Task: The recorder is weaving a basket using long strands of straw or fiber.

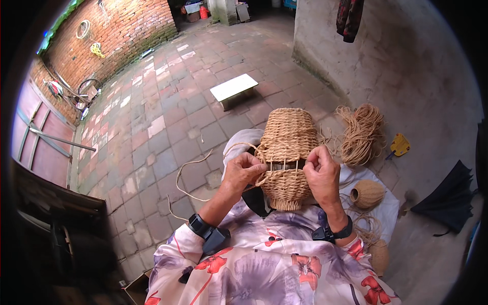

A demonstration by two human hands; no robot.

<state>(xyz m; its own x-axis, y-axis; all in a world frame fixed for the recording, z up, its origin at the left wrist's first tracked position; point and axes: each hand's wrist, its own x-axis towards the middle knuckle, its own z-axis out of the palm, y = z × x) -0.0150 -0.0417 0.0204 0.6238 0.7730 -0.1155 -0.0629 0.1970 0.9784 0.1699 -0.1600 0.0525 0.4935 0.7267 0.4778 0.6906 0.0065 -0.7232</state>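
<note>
A tan woven rope basket (288, 133) lies across my lap, its narrow end towards me. Around its middle runs a gap where several bare upright strands (284, 165) show over something dark inside. At the gap's left edge my left hand (245, 170) is closed in a pinch on a straw-coloured cord (239, 144), which loops above the fingers to the weave. On the right edge my right hand (323, 171) is closed, thumb against curled fingers; what lies between them is hidden. A loose length of cord (179, 179) trails on my left.
A big bundle of cord (362, 133) lies to the right, near a yellow fly swatter (400, 145). A small round woven pot (368, 193) rests on white cloth (389, 203). Further right is a dark folded umbrella (447, 197). Ahead, a low white-topped stool (234, 87) stands on paving.
</note>
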